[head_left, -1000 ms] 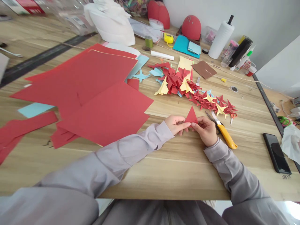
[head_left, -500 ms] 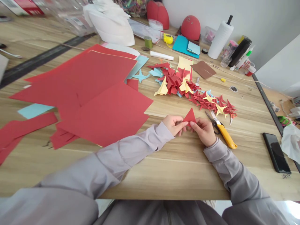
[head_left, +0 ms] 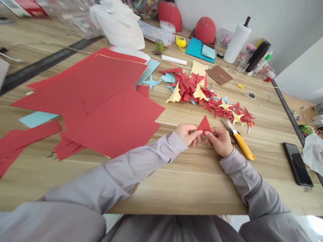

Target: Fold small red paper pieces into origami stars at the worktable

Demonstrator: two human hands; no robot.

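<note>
Between my hands is a small red paper triangle [head_left: 204, 124], its point facing away from me. My left hand [head_left: 188, 133] pinches its lower left corner between thumb and fingers. On the opposite corner, my right hand [head_left: 220, 141] does the same, thumb on top. Just beyond lies a heap of folded paper stars [head_left: 188, 88], mostly red with some yellow and light blue. A yellow utility knife [head_left: 243, 146] rests right of my right hand, beside dark-handled scissors [head_left: 231, 135] partly hidden by that hand.
Large red paper sheets [head_left: 113, 124] cover the table on the left, with red strips [head_left: 32, 134] nearer the edge. A black phone [head_left: 297, 164] lies at the right. Behind stand a white bottle [head_left: 237, 40], a yellow tape measure [head_left: 181, 41] and blue paper [head_left: 195, 50].
The triangle's tip has tilted slightly to the left. Both hands keep nearly the same place and grip; everything else lies as before.
</note>
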